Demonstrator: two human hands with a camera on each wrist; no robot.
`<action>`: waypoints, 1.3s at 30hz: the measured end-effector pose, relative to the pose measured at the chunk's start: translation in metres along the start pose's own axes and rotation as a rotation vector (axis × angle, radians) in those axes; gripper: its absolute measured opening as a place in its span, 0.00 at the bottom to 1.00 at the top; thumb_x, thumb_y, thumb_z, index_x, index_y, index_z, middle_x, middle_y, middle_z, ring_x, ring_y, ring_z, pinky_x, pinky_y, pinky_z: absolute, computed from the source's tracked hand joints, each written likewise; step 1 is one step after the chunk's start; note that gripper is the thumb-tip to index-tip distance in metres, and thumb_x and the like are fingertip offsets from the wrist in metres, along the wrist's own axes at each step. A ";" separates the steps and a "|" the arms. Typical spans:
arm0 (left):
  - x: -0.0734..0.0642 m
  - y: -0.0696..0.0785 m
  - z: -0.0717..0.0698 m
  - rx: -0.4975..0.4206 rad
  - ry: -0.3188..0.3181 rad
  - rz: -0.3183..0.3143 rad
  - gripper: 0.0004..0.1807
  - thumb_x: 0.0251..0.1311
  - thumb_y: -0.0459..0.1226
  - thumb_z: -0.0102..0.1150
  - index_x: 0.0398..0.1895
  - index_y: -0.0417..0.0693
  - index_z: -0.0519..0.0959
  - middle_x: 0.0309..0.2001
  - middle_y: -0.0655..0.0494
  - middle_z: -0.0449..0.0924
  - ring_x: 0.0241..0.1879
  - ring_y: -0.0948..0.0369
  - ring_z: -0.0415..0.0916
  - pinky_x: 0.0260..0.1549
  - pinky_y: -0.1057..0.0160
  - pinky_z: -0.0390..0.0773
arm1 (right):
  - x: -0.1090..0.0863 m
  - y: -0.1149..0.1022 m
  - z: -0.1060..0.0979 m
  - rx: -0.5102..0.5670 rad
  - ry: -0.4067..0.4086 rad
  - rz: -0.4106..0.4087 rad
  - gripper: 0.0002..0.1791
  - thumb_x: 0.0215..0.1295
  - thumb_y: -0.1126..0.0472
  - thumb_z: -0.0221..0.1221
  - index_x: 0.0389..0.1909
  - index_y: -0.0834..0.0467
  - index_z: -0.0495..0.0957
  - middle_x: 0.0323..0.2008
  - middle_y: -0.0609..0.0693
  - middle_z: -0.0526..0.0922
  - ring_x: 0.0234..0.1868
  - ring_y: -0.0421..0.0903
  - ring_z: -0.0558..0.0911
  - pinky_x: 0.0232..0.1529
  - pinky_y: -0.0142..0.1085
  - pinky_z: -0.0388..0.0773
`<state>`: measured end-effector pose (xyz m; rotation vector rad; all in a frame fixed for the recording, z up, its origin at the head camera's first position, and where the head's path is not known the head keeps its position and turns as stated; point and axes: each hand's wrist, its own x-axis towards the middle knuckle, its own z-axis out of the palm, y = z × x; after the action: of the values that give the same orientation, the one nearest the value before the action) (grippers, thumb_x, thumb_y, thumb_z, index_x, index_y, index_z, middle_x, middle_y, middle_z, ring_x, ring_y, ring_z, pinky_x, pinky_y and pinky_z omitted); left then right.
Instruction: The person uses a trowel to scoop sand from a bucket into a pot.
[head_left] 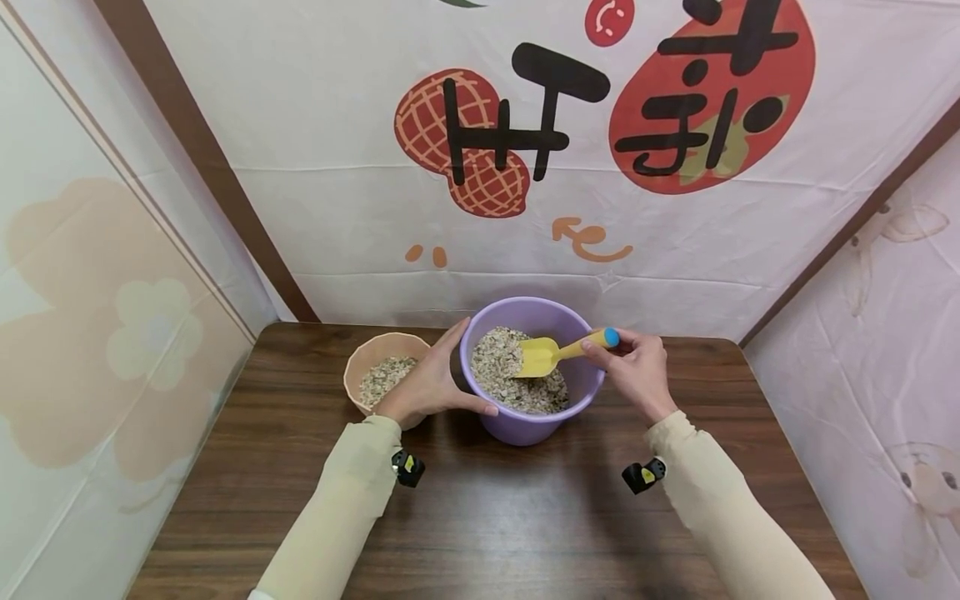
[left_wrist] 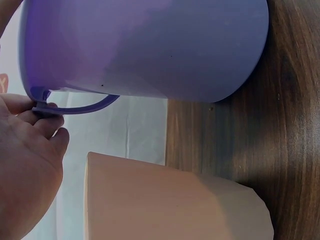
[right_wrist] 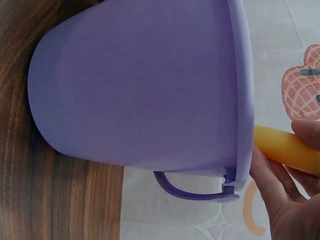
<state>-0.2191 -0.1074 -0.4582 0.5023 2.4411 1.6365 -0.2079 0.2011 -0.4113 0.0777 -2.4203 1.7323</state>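
Observation:
A purple bucket (head_left: 525,432) stands upright on the table, partly filled with pale flakes that look like oats (head_left: 495,360). My left hand (head_left: 433,382) grips its left side, thumb along the front rim; in the left wrist view the fingers (left_wrist: 49,125) curl by the handle lug. Pinched by its handle in my right hand (head_left: 643,375) is a yellow scoop (head_left: 542,358) with a blue end. The scoop's blade lies at the flakes inside the bucket, and its handle crosses the right rim. Left of the bucket, partly behind my left hand, sits a peach tub (left_wrist: 165,200) holding similar flakes.
Both containers stand near the back edge of the brown wooden table (head_left: 510,525). A printed white cloth (head_left: 337,208) hangs right behind it, with more cloth at both sides. Black wrist cameras (head_left: 408,468) sit on both sleeves.

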 end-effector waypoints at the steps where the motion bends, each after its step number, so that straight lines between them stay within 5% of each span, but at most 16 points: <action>1: 0.000 0.000 0.000 -0.001 0.000 0.001 0.82 0.19 0.53 0.91 0.83 0.63 0.46 0.81 0.55 0.46 0.77 0.61 0.46 0.74 0.49 0.49 | 0.000 0.000 0.000 0.012 -0.003 0.003 0.17 0.62 0.60 0.72 0.45 0.69 0.86 0.37 0.62 0.87 0.32 0.39 0.87 0.34 0.31 0.85; 19: 0.000 0.002 -0.001 0.004 -0.011 -0.007 0.81 0.21 0.51 0.92 0.83 0.59 0.46 0.81 0.56 0.46 0.77 0.62 0.46 0.74 0.50 0.50 | 0.002 0.003 0.007 0.221 -0.035 0.079 0.20 0.62 0.69 0.70 0.51 0.77 0.80 0.36 0.52 0.87 0.37 0.42 0.88 0.44 0.40 0.85; 39: 0.001 0.001 0.000 -0.023 -0.011 -0.016 0.82 0.20 0.50 0.92 0.83 0.61 0.46 0.81 0.57 0.45 0.77 0.61 0.44 0.75 0.49 0.49 | 0.002 0.002 0.011 0.262 -0.065 0.140 0.22 0.63 0.68 0.69 0.54 0.77 0.79 0.40 0.54 0.87 0.39 0.43 0.88 0.48 0.45 0.84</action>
<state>-0.2196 -0.1070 -0.4574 0.4859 2.4095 1.6488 -0.2112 0.1919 -0.4164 -0.0041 -2.2763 2.1329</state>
